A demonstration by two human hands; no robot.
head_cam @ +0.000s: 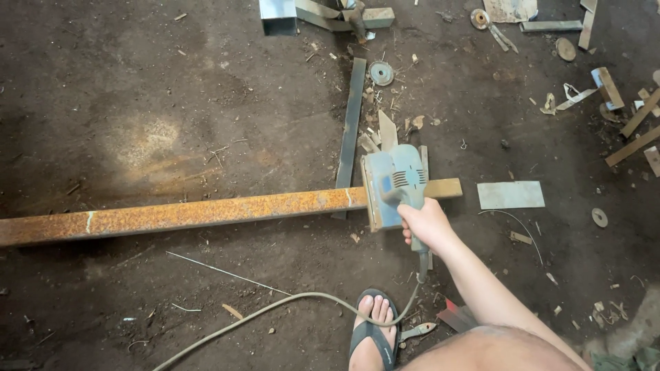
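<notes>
My right hand grips the rear handle of a grey-blue angle grinder. The grinder's guard sits across a long rusty square steel tube that lies on the dirt floor, running from the left edge to just right of the tool. The tube's short right end sticks out past the grinder. A grey power cord trails from the handle down and to the left, passing over my sandalled foot. My left hand is out of view.
A flat steel strip lies behind the tube. A small metal plate rests to the right. Grinding discs, offcuts and scrap litter the upper right. A square tube piece lies at the top.
</notes>
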